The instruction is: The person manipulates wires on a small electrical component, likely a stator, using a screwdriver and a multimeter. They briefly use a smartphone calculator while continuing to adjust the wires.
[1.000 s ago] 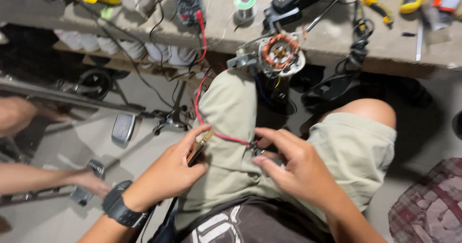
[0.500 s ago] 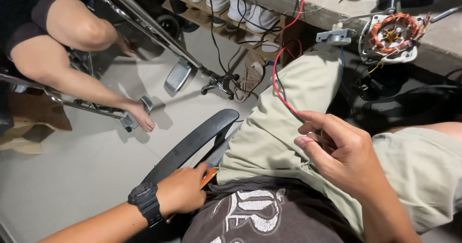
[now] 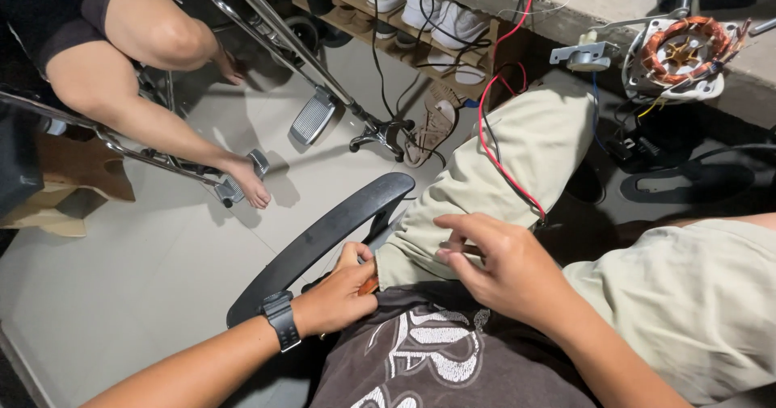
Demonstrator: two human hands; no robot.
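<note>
My left hand (image 3: 339,299) is clamped around a small orange-brown handle (image 3: 369,285) at my hip, beside the chair armrest (image 3: 323,238). My right hand (image 3: 501,267) rests on my thigh, fingers curled where the red wire (image 3: 493,157) arrives from twelve o'clock; whether it pinches the wire, I cannot tell. That wire looks thin, limp and snag-prone, best taken near its end.

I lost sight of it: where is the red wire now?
In the head view, the red wire runs down over the khaki-clad left thigh, ending near the right hand.
</note>
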